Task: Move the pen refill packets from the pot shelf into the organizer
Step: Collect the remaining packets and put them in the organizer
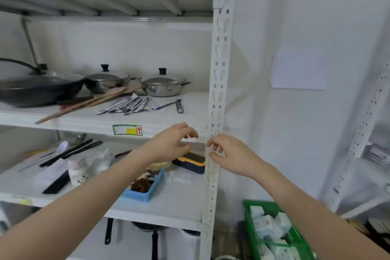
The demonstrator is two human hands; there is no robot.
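The packets (126, 105) lie fanned out on the pot shelf (196, 112), in front of two lidded pots (164, 85). Both hands hover below the shelf edge, left hand (171, 145) and right hand (229, 155) with fingers loosely curled, holding nothing.

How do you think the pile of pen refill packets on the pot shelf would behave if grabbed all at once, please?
The pen refill packets look thin and flat, so probably light. They lie loosely fanned, so some would likely slip from a single grab. Their glossy wrappers suggest they slide easily across the shelf.
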